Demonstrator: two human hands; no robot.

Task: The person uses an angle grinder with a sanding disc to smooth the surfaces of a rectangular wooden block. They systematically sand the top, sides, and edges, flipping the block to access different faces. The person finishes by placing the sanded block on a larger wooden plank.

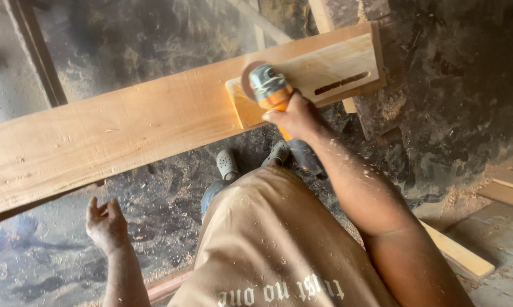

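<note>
R hand (295,116) clamped on orange angle grinder (270,91), disc on slotted wood block (319,74) atop long plank (114,131). L hand (106,224) free, fingers apart. Grinder prob heavy, kicks; grip body firm.

The angle grinder (270,90) has an orange body and grey-green head; the long wooden plank (125,122) is pale golden-tan with faint grain streaks.

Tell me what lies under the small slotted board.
The small slotted board rests on the long plank, which shows around its edges. The right hand holds an orange grinder on its left end. The plank's surface directly beneath is covered.
</note>
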